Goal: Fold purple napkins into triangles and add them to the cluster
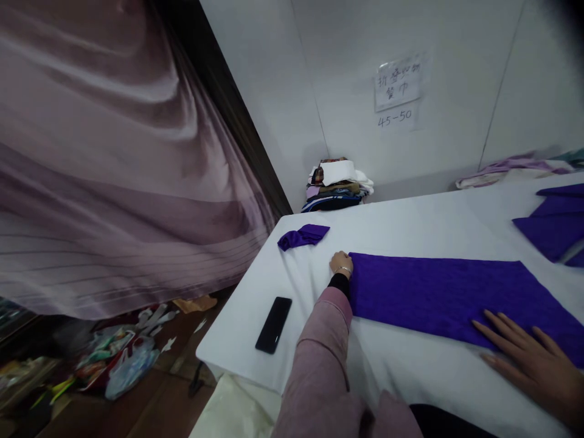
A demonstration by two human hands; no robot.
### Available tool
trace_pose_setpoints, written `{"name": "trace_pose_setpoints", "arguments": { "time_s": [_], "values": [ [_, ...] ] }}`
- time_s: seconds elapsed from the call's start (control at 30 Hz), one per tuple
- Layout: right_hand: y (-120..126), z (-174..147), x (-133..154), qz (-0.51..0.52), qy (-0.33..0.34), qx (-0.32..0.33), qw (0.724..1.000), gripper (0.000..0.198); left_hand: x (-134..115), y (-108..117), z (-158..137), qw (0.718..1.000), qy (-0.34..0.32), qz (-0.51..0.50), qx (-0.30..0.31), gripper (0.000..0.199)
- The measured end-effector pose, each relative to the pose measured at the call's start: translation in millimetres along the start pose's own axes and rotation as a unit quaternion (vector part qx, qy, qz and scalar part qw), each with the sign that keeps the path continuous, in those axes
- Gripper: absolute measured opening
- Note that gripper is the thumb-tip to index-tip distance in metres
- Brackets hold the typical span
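A purple cloth [424, 292] lies folded into a long flat band across the white-covered table. At its left end, by the far corner, my left hand [341, 263] is closed with curled fingers on the cloth's edge; the fingertips are hidden. My right hand [533, 359] rests open on the near right part of the cloth, fingers spread and palm down. Beyond my left hand, a small folded purple piece [305, 236] sits by the table's far left corner. More purple cloth [554, 222] lies loosely at the far right, cut off by the frame.
A black phone [274, 325] lies on the table [241, 340] left of my forearm. Behind the table is a stack of folded clothes [338, 185]. A pink curtain [114, 170] hangs at the left, above bags [130, 365] on the floor. A handwritten paper [398, 85] is on the wall.
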State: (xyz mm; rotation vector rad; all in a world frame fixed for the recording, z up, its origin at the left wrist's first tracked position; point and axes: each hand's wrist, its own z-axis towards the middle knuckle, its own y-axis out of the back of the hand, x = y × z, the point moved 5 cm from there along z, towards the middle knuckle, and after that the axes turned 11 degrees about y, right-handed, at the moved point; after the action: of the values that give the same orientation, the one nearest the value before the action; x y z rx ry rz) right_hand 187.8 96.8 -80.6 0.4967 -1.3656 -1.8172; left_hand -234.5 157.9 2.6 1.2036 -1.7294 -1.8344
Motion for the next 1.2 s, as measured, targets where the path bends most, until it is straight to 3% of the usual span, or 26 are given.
{"name": "trace_pose_setpoints", "arguments": {
  "time_s": [0.1, 0.43, 0.6, 0.73, 0.8, 0.9, 0.97, 1.03, 1.1, 1.2],
  "values": [
    [-3, -1, 2, -0.029, 0.036, 0.012, 0.999, 0.064, 0, 2, 2, 1.0, -0.01, -0.005, -0.009, 0.016],
    [-1, -6, 2, -0.036, 0.042, -0.001, 0.998, 0.067, -6, 0, 8, 1.0, -0.009, -0.001, -0.023, 0.016],
    [10, 0, 5, -0.001, 0.012, 0.052, 0.999, 0.06, -6, 4, 10, 1.0, -0.015, 0.004, -0.021, 0.017],
    [22, 8, 9, 0.027, 0.0, 0.112, 0.993, 0.059, -13, 19, 0, 0.998, -0.066, 0.002, 0.001, 0.025],
    [28, 12, 12, 0.033, -0.001, 0.115, 0.993, 0.061, -18, 24, -23, 0.993, -0.115, 0.0, 0.003, 0.03],
    [36, 21, 23, 0.032, 0.001, 0.084, 0.996, 0.062, -17, 21, -89, 0.973, -0.231, -0.003, 0.023, 0.033],
    [40, 32, 40, 0.038, 0.012, 0.055, 0.998, 0.063, -15, 11, -147, 0.92, -0.39, 0.034, 0.029, 0.043],
    [41, 47, 66, 0.059, 0.044, 0.036, 0.997, 0.065, -6, -3, -192, 0.877, -0.473, 0.074, 0.04, 0.058],
    [38, 63, 97, 0.093, 0.097, 0.039, 0.99, 0.069, 1, -16, -216, 0.859, -0.5, 0.102, 0.051, 0.069],
    [32, 81, 131, 0.134, 0.14, 0.053, 0.98, 0.077, 6, -31, -219, 0.864, -0.482, 0.137, 0.046, 0.075]
  ]
}}
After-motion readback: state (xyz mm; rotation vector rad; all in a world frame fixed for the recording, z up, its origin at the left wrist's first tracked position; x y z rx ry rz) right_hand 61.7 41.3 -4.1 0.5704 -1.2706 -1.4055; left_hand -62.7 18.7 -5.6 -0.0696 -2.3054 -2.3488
